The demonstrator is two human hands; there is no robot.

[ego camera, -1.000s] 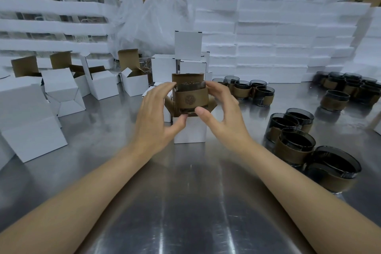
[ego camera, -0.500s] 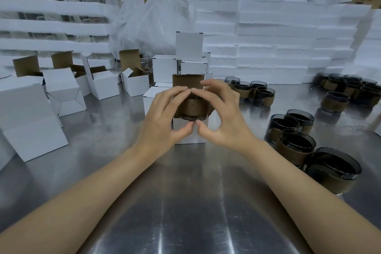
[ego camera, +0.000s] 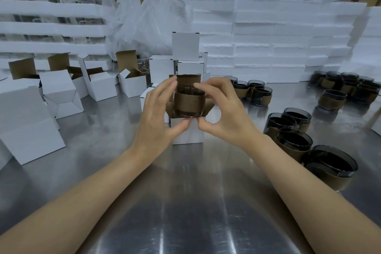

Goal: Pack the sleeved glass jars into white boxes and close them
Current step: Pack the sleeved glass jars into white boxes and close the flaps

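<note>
A round jar (ego camera: 189, 102) of dark smoked glass, wrapped in a brown corrugated paper sleeve, is held upright in the mouth of a small white cardboard box (ego camera: 188, 132); its lower part is already sunk between the raised brown flaps. The grip of the left hand (ego camera: 159, 118) is curled around the left side of the jar, and the right hand (ego camera: 223, 116) is curled around the right side, thumbs low and fingertips at the glass rim. The box is standing on a polished steel bench (ego camera: 185, 202) (streaked with reflections), in the middle. More sleeved jars (ego camera: 292, 136) are grouped at the right. Open white boxes (ego camera: 61, 93) are scattered at the far left, and closed cubic boxes (ego camera: 185, 46) are stacked behind. Rough white foam slabs (ego camera: 278, 37) are piled along the far side.
</note>
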